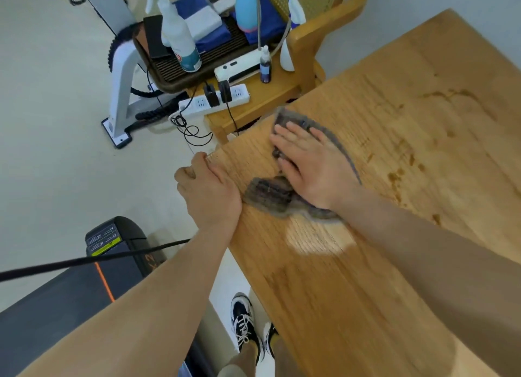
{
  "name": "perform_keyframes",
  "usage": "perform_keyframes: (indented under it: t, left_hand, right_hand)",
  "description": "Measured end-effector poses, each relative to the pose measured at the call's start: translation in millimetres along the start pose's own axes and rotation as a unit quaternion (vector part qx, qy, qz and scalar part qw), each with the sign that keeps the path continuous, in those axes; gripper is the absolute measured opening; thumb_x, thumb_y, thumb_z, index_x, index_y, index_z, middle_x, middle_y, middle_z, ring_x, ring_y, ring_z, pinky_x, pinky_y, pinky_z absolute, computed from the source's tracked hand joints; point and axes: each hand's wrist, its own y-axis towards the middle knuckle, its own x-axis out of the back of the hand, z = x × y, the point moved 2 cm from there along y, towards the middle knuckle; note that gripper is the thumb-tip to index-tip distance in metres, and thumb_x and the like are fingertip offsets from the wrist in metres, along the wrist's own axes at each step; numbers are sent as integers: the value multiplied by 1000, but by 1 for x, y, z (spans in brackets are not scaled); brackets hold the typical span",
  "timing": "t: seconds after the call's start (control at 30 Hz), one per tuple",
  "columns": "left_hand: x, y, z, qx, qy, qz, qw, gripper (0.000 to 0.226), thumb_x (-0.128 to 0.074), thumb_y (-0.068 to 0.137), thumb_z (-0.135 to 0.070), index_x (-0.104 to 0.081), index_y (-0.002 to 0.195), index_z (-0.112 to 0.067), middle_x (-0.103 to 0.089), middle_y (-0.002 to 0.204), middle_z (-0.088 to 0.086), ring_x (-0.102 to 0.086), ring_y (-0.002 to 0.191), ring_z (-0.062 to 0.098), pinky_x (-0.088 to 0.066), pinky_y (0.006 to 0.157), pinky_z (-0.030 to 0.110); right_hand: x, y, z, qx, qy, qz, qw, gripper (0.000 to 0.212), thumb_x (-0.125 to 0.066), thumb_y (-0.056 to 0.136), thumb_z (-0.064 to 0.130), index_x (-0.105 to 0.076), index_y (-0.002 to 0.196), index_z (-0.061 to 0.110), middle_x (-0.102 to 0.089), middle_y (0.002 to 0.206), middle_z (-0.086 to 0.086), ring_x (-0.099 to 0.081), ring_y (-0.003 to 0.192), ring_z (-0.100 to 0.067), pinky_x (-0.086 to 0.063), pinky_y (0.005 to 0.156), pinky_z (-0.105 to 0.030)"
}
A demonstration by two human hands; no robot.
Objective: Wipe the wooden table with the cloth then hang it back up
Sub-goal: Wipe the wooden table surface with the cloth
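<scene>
While my right hand (307,165) lies flat on the grey cloth (267,192), fingers straight and palm pressing it down, my left hand (208,190) curls round the edge of the wooden tabletop (394,264) close to its corner. So of my two hands, one is spread open on the cloth and the other grips the wood.

The cloth sits on the tabletop near that corner, just beside my left hand. One part sticks out past my right fingertips, and a bunched part shows between my two wrists. Its edges are blurred, so I cannot make out its full outline. Dark stains (400,176) mark the wood to the right of the cloth, and a pale patch of glare lies just below my right wrist.

Beyond the corner stands a wooden chair (324,24). On its seat lie a white power strip (239,94) with two black plugs in it and a small dark bottle (265,65). Next to them a dark tray (169,72) holds a white spray bottle (176,29) and a light blue bottle (246,7). Below the table edge my shoes (245,323) stand on the pale floor, with a treadmill (70,300) to their left.
</scene>
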Motion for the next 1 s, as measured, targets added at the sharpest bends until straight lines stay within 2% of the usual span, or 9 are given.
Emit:
perform_keyframes:
  t: [0.13, 0.3, 0.43, 0.57, 0.63, 0.73, 0.8, 0.93, 1.0]
  left_hand:
    - [2, -2, -1, -5, 24, -1, 1000, 33, -31, 100, -29, -46, 128, -17, -40, 123, 17, -43, 107, 32, -31, 72, 36]
    - [-1, 0, 0, -15, 31, 2, 999, 35, -31, 100, -28, -48, 127, -13, -41, 123, 22, -43, 104, 38, -31, 70, 38]
    - [-1, 2, 1, -23, 15, 2, 1000, 33, -35, 98, -23, -50, 125, -12, -42, 124, 24, -45, 101, 40, -34, 66, 40]
    - [0, 4, 4, -43, 18, 21, 999, 37, -32, 96, -25, -53, 121, -8, -46, 116, 25, -48, 90, 39, -45, 63, 44]
    - [9, 11, 5, -49, 58, 62, 995, 41, -27, 94, -29, -51, 121, -11, -48, 117, 22, -50, 95, 40, -46, 72, 48]
    - [19, 39, -9, -147, 184, 162, 958, 39, -25, 95, -33, -56, 115, -18, -58, 115, 12, -50, 113, 33, -32, 99, 56]
    - [11, 64, -38, -229, 225, 213, 923, 41, -20, 98, -35, -57, 104, -19, -65, 99, 7, -57, 104, 29, -25, 104, 57]
    - [-28, 78, -112, -337, 160, 355, 857, 49, -17, 103, -29, -58, 92, -5, -63, 76, 12, -60, 71, 28, -50, 71, 39]
    - [-48, 74, -127, -334, 113, 370, 859, 50, -16, 103, -35, -56, 90, -8, -61, 74, 12, -60, 69, 29, -46, 60, 35]
  right_hand:
    - [10, 21, -28, -172, 2, -55, 984, 51, -27, 101, 32, -29, 150, 17, -26, 158, -2, -16, 147, -20, -10, 119, -43]
    - [-22, 15, 51, -7, -4, -15, 1000, 52, -30, 98, 33, -38, 147, 18, -33, 155, 0, -22, 145, -17, -11, 119, -41]
    - [-11, 22, 31, 44, -1, 20, 999, 48, -35, 99, 31, -40, 145, 19, -34, 154, 1, -24, 145, -16, -14, 118, -40]
    - [9, 21, -12, -189, 8, -63, 980, 47, -32, 101, 28, -38, 146, 18, -32, 155, 0, -20, 146, -17, -17, 118, -46]
    - [4, 29, 1, -286, 7, -85, 955, 48, -30, 101, 30, -34, 148, 18, -28, 157, -1, -17, 147, -18, -13, 120, -46]
    - [-5, 37, 36, -318, 20, -70, 945, 52, -27, 102, 40, -27, 150, 20, -19, 159, 1, -9, 148, -17, -7, 119, -45]
    - [-8, 31, 46, -265, 13, -29, 964, 56, -26, 101, 48, -24, 151, 23, -16, 160, 4, -6, 148, -15, -5, 120, -45]
    - [3, 6, 7, -124, -17, 25, 992, 54, -30, 100, 44, -29, 150, 24, -24, 157, 5, -12, 147, -13, -13, 119, -44]
    - [13, -2, -28, -186, -21, -13, 982, 50, -30, 101, 37, -32, 149, 23, -28, 156, 4, -16, 147, -13, -15, 118, -44]
